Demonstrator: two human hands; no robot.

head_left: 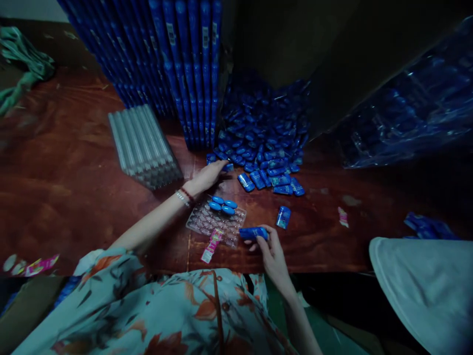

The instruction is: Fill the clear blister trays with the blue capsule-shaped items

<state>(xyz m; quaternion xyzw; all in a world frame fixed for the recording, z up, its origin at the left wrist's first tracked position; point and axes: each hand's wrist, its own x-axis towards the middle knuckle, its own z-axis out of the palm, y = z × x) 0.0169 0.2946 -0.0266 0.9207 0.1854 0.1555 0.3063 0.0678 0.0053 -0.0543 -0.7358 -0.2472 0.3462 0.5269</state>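
In my right hand (271,249), a small flat blue container (254,232) is pinched between thumb and fingers, just above the right edge of the tray. My left hand (207,176) reaches to the near left edge of a heap of blue containers (266,133); its fingers curl over another blue container (228,167), though the fingertips are partly hidden. Between my hands lies a clear plastic tray (199,219) with rows of hollows. Several bright blue oval pieces (222,206) sit at its far side. A pink label (212,245) overlaps its near edge.
A single blue container (283,217) lies right of the tray. Stacked clear trays (144,145) stand left, before tall stacks of blue-filled trays (185,74). A plastic bag of blue items (406,113) is at right. Pink labels (343,217) lie on the reddish table (66,187).
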